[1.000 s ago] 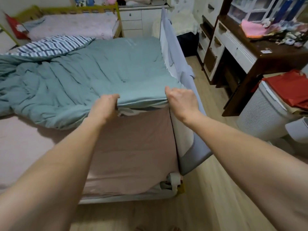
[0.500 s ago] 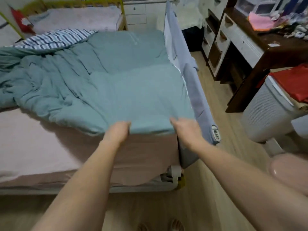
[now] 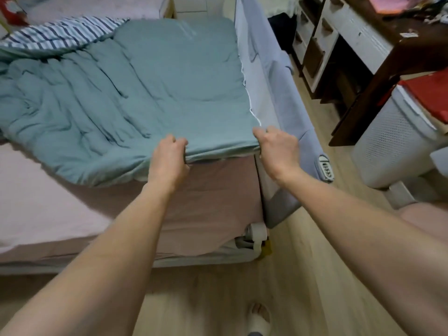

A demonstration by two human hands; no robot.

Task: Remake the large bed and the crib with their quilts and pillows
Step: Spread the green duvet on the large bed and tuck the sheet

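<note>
Pink-sheeted large bed [image 3: 60, 214] carries a rumpled teal quilt [image 3: 145, 93]. Both hands, left hand [image 3: 169, 156] and right hand [image 3: 278, 149], pinch its near hem. Soft and bulky, it probably drags best by the corners.

Teal quilt [image 3: 150, 93], pink sheet [image 3: 48, 202]

We see the quilt [image 3: 135, 98] on the bed [image 3: 43, 214] at frame centre, the guard rail [image 3: 274, 93] to its right, the basket [image 3: 392, 141] far right.

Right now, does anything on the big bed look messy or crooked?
Yes. The teal quilt is bunched in wrinkles on its left side, leaving the pink sheet bare. Its far corner is flipped over, showing stripes. Both hands, left and right, grip its near edge.
</note>
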